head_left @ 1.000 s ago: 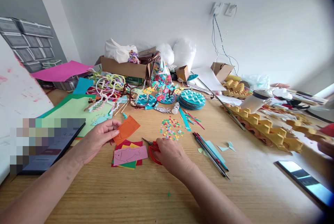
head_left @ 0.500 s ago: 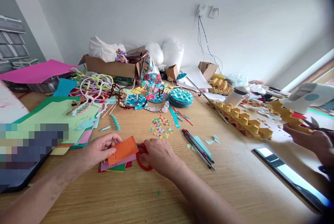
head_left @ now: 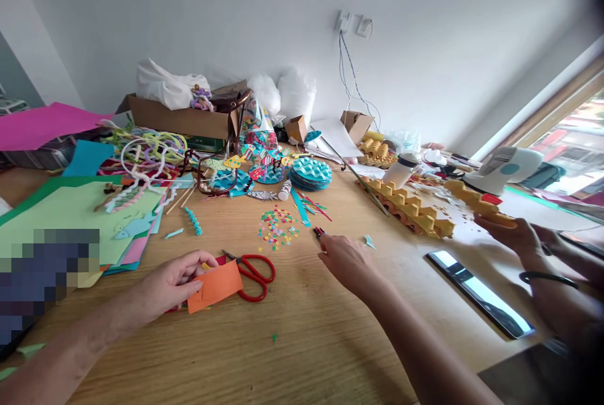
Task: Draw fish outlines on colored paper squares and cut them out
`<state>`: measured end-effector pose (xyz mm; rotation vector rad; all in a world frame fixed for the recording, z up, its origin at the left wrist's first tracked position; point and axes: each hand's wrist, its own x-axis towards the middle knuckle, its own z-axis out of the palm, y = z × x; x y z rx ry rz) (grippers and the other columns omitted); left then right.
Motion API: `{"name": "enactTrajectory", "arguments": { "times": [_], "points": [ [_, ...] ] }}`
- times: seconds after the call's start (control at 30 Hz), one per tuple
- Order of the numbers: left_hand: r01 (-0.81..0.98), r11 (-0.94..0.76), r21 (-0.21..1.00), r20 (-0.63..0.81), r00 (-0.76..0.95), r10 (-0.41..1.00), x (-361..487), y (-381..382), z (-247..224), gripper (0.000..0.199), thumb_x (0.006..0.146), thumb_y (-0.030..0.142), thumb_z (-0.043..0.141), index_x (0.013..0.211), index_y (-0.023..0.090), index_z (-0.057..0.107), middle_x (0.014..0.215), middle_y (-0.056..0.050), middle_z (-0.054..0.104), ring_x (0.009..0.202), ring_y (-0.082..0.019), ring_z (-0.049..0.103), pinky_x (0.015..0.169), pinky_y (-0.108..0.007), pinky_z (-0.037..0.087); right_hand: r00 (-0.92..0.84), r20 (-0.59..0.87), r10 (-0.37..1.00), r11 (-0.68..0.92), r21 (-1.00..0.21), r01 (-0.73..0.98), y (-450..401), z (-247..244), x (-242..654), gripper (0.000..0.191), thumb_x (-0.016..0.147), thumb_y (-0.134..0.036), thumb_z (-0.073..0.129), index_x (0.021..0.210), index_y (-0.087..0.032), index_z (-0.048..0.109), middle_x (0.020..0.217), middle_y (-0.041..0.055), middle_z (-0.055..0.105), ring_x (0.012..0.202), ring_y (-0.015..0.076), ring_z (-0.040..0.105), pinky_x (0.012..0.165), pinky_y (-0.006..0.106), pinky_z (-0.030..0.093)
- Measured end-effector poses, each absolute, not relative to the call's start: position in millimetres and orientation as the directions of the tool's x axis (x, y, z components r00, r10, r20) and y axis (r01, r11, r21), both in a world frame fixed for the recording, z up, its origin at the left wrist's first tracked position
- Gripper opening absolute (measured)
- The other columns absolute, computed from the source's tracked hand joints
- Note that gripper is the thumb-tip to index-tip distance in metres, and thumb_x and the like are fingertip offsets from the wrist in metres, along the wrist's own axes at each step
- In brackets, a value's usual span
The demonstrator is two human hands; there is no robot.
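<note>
Thumb and fingers of my left hand [head_left: 177, 282] pinch an orange paper piece [head_left: 219, 285] low over the table, with other coloured papers partly hidden beneath it. Just right of the paper, red-handled scissors [head_left: 255, 276] lie on the wood, blades pointing up and left. My right hand [head_left: 346, 260] is over the pens [head_left: 319, 233], whose tips stick out past its fingers; the hand covers the rest, and whether it grips them is unclear. Small round confetti [head_left: 278, 227] is scattered ahead of my hands.
Stacked coloured sheets [head_left: 85, 210] lie at left, blue egg-carton rounds [head_left: 310, 174] at the back. Yellow egg cartons [head_left: 408, 207] and a phone [head_left: 476, 292] are on the right, near another person's hands [head_left: 519, 238]. Pipe cleaners [head_left: 151, 150] fill the back left.
My right hand has let go of the scissors and moved right onto the pens. My left hand still holds the orange paper. The view has shifted right.
</note>
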<state>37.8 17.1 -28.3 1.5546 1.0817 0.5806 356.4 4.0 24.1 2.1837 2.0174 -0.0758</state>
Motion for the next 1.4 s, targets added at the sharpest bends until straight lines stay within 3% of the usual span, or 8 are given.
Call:
{"name": "enactTrajectory", "arguments": {
  "times": [0.23, 0.43, 0.57, 0.67, 0.77, 0.93, 1.1, 1.4],
  "points": [
    [0.313, 0.067, 0.947, -0.214, 0.466, 0.859, 47, 11, -28, 0.029, 0.066, 0.031, 0.063, 0.095, 0.024, 0.059, 0.059, 0.007, 0.054, 0.045, -0.011, 0.045, 0.040, -0.018, 0.030, 0.200, -0.130, 0.971, -0.184, 0.122, 0.975, -10, -2, 383, 0.021, 0.089, -0.016, 0.042, 0.100, -0.018, 0.060, 0.099, 0.0106, 0.065, 0.088, 0.0243, 0.064, 0.062, 0.028, 0.038],
    [0.291, 0.031, 0.956, -0.189, 0.531, 0.826, 47, 8, -31, 0.026, 0.075, 0.031, 0.059, 0.100, 0.023, 0.058, 0.083, -0.001, 0.067, 0.062, -0.015, 0.058, 0.047, -0.020, 0.038, 0.203, -0.126, 0.971, -0.191, 0.101, 0.976, -13, -3, 378, 0.023, 0.087, -0.009, 0.040, 0.101, -0.017, 0.058, 0.094, 0.0133, 0.065, 0.085, 0.0276, 0.064, 0.061, 0.030, 0.037],
    [0.269, -0.027, 0.963, -0.137, 0.570, 0.810, 48, 7, -29, 0.024, 0.079, 0.028, 0.056, 0.103, 0.025, 0.059, 0.099, -0.002, 0.067, 0.091, -0.019, 0.061, 0.072, -0.024, 0.046, 0.199, -0.126, 0.972, -0.192, 0.061, 0.979, -17, 1, 371, 0.027, 0.084, -0.005, 0.040, 0.105, -0.013, 0.056, 0.090, 0.0130, 0.066, 0.085, 0.0266, 0.064, 0.063, 0.030, 0.038],
    [0.278, -0.045, 0.959, -0.137, 0.599, 0.789, 48, 7, -29, 0.017, 0.081, 0.031, 0.054, 0.095, 0.023, 0.058, 0.093, -0.002, 0.065, 0.088, -0.019, 0.060, 0.070, -0.024, 0.045, 0.142, -0.104, 0.984, -0.147, -0.042, 0.988, -21, 8, 356, 0.027, 0.089, -0.010, 0.040, 0.113, -0.014, 0.052, 0.100, 0.0107, 0.065, 0.094, 0.0208, 0.061, 0.074, 0.027, 0.040],
    [0.334, -0.051, 0.941, -0.159, 0.571, 0.806, 46, 8, -31, 0.009, 0.079, 0.030, 0.054, 0.082, 0.022, 0.054, 0.077, 0.002, 0.059, 0.068, -0.015, 0.056, 0.054, -0.021, 0.039, 0.006, -0.016, 1.000, -0.011, -0.299, 0.954, -22, 13, 332, 0.025, 0.090, -0.008, 0.038, 0.111, -0.011, 0.052, 0.109, 0.0126, 0.061, 0.099, 0.0172, 0.058, 0.081, 0.023, 0.040],
    [0.407, -0.157, 0.900, -0.109, 0.558, 0.823, 41, 10, -33, 0.001, 0.076, 0.022, 0.053, 0.076, 0.021, 0.054, 0.072, 0.004, 0.053, 0.066, -0.013, 0.050, 0.059, -0.022, 0.039, -0.155, 0.004, 0.988, 0.142, -0.434, 0.890, -14, 5, 291, 0.019, 0.089, -0.005, 0.040, 0.097, -0.011, 0.055, 0.097, 0.0104, 0.062, 0.089, 0.0162, 0.057, 0.077, 0.022, 0.040],
    [0.390, -0.131, 0.911, -0.118, 0.552, 0.825, 39, 9, -25, 0.003, 0.076, 0.024, 0.055, 0.075, 0.021, 0.053, 0.071, 0.003, 0.054, 0.067, -0.014, 0.052, 0.059, -0.022, 0.040, -0.300, -0.073, 0.951, 0.248, -0.401, 0.882, -5, -8, 274, 0.017, 0.084, -0.026, 0.057, 0.096, -0.015, 0.059, 0.101, 0.0088, 0.061, 0.086, 0.0178, 0.059, 0.071, 0.024, 0.041],
    [0.303, -0.021, 0.953, -0.168, 0.582, 0.795, 40, 5, -8, 0.012, 0.070, 0.023, 0.059, 0.077, 0.023, 0.049, 0.080, 0.002, 0.060, 0.081, -0.018, 0.060, 0.069, -0.025, 0.046, -0.300, -0.159, 0.941, 0.244, -0.298, 0.923, 1, 0, 262, 0.017, 0.085, -0.023, 0.051, 0.092, -0.015, 0.064, 0.096, 0.0107, 0.068, 0.085, 0.0196, 0.064, 0.065, 0.024, 0.039]
  ]
}}
